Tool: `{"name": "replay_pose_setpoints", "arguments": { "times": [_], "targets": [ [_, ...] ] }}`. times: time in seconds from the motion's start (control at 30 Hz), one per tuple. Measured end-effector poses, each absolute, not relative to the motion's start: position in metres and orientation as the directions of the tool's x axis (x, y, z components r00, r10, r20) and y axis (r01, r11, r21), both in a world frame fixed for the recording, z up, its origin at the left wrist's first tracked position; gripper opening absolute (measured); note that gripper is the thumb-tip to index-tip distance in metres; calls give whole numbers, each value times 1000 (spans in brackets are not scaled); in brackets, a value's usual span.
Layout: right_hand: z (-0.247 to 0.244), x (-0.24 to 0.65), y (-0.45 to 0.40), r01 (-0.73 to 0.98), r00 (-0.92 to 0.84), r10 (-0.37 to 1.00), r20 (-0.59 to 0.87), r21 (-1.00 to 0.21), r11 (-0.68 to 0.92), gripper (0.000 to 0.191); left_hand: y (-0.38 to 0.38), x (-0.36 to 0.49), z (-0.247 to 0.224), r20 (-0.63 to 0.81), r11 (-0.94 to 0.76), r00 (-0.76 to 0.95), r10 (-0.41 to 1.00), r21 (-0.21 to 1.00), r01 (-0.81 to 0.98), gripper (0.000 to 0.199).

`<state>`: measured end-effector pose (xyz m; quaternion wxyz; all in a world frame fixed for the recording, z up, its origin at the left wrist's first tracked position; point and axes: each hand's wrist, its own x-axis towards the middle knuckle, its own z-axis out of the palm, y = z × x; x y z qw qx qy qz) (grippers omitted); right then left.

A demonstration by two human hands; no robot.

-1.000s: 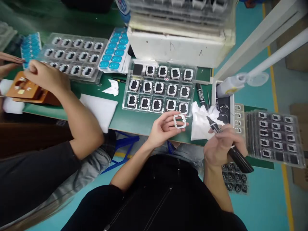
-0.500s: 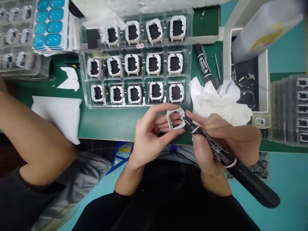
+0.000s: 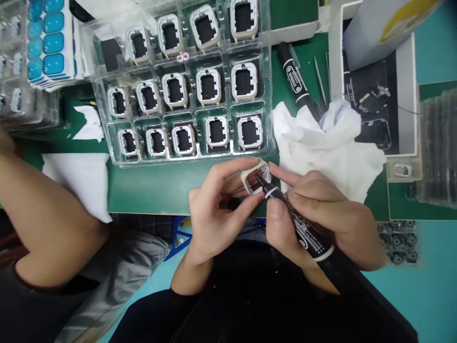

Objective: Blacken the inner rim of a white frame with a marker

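Between the thumb and fingers of my left hand (image 3: 217, 209) is a pale watch case frame (image 3: 244, 180), square with rounded corners and an open middle. My right hand (image 3: 321, 214) is closed around a black marker pen (image 3: 309, 236) with white bands. The marker's tip lies over the opening of the frame; whether it touches the inner edge I cannot tell. My right index fingertip meets the frame's right side. Just beyond my hands is a clear plastic tray (image 3: 194, 159) with several similar frames in its compartments.
Crumpled white cloth (image 3: 321, 152) lies right of the tray, beside another marker (image 3: 294, 76) and tweezers (image 3: 320, 78). A white box (image 3: 407, 138) holds a bottle (image 3: 378, 38). At left are blue-pad sheets (image 3: 53, 43), a folded white cloth (image 3: 82, 176) and another person's arm (image 3: 50, 209).
The marker's tip has shifted from the frame's right edge to over its opening. The frame is tilted differently in my left hand. My view has moved closer, so the tray looks larger.
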<state>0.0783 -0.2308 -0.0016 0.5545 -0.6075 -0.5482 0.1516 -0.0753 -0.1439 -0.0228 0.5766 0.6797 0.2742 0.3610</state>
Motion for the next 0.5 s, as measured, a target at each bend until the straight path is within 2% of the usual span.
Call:
{"name": "replay_pose_setpoints", "arguments": {
  "times": [0.07,0.1,0.23,0.3,0.4,0.5],
  "targets": [
    [0,82,-232,528,255,872,418,-815,237,19,-145,-76,-24,167,-188,576,800,982,-23,63],
    [-1,81,-231,543,264,861,434,-805,239,18,-145,-76,-25,154,-182,567,809,983,-6,63],
    [-14,62,-219,577,512,665,545,-791,204,27,-147,-76,-25,138,-168,540,830,986,6,60],
    [-20,53,-214,587,567,581,584,-781,213,35,-148,-75,-25,165,-188,554,816,982,-15,60],
    [-25,49,-212,570,577,576,579,-791,224,37,-148,-76,-24,185,-227,580,793,974,-1,63],
    [-25,52,-214,567,573,580,579,-791,230,30,-147,-77,-24,169,-231,563,809,972,41,63]
  ]
}}
